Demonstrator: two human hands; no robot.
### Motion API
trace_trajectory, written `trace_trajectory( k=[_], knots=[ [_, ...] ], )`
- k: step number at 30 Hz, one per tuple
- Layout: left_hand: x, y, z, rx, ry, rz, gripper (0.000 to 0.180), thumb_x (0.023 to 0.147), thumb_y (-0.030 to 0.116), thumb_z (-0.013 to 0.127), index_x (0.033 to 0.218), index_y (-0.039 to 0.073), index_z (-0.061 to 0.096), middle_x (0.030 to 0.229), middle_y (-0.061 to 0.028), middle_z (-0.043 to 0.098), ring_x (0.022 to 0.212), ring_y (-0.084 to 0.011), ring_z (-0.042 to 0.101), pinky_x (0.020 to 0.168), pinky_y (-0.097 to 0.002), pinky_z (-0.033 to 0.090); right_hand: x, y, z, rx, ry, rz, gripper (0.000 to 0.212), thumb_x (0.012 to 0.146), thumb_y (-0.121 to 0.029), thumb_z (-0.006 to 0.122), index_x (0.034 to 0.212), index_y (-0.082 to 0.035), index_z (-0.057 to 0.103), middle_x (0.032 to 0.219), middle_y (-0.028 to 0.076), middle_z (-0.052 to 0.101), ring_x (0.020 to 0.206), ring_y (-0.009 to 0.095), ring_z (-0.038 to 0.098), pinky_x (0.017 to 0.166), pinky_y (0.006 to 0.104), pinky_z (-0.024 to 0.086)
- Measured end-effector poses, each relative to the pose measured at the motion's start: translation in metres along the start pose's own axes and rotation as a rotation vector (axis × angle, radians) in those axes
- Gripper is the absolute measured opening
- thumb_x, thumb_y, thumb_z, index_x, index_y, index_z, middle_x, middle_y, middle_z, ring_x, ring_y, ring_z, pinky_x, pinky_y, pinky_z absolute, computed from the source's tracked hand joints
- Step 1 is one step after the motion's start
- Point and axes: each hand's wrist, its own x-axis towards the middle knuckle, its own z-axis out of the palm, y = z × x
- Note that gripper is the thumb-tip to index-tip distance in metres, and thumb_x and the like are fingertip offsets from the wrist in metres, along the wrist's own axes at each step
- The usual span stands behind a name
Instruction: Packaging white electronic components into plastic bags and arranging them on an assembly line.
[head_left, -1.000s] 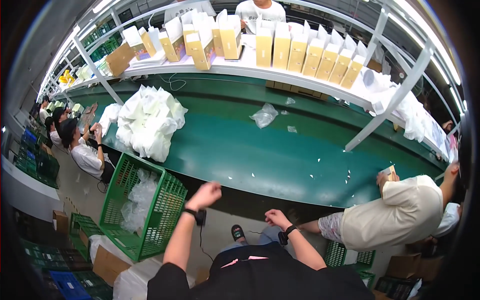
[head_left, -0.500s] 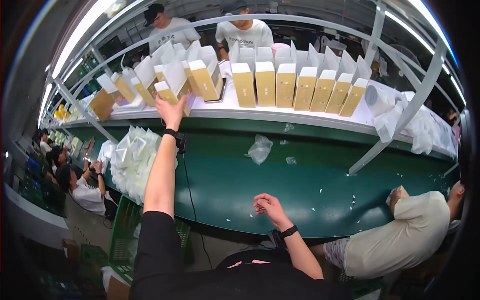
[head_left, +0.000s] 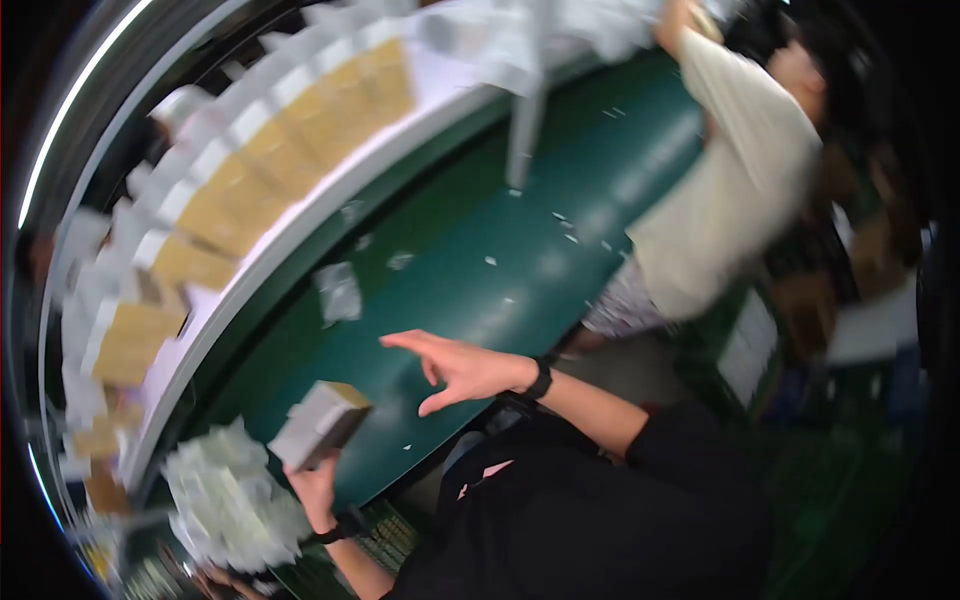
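A small box [head_left: 318, 425], pale grey on its broad side with a gold end, rests in my left hand [head_left: 314, 490] above the green work surface [head_left: 450, 335]. The fingers close round its lower end and are partly hidden behind it. My right hand [head_left: 462, 370] hangs to the right of the box, empty, with thumb and fingers spread apart. Blur from motion softens the whole picture.
Gold boxes [head_left: 275, 150] with raised white flaps line the white shelf at the left. Beside my left hand is a heap of whitish wrapped pieces [head_left: 230, 490]. A crumpled clear bag [head_left: 340, 292] and white scraps lie on the green surface. A co-worker [head_left: 720, 200] works at the upper right.
My left hand has taken a box from the shelf and drawn it back over the green surface. My right hand has opened wider. The view has swung to the right.
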Motion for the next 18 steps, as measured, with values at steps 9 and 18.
trace_trajectory(
  k=[9,18],
  knots=[
    [0.002,0.041,0.19,0.056,-0.692,0.524,0.066,0.095,0.015,0.074,0.151,-0.002,0.044,0.15,-0.0149,0.051,0.135,-0.0271,0.052,0.113,-0.0393,0.041,-0.165,0.028,0.043,-0.208,0.394,0.154,0.079,0.077,-0.017,0.086,0.144,-0.005,0.045,0.14,0.014,0.055,0.102,0.027,0.07,0.085,0.0385,0.057],
    [-0.151,0.096,0.308,-0.727,-1.012,-0.603,0.059,0.106,0.033,0.053,0.148,-0.007,0.041,0.142,-0.0171,0.054,0.131,-0.0318,0.055,0.111,-0.0408,0.043,-0.306,0.064,0.103,-0.584,1.053,0.537,0.067,0.078,-0.012,0.081,0.134,-0.005,0.047,0.138,0.021,0.052,0.099,0.042,0.069,0.085,0.0464,0.059]
  ],
)
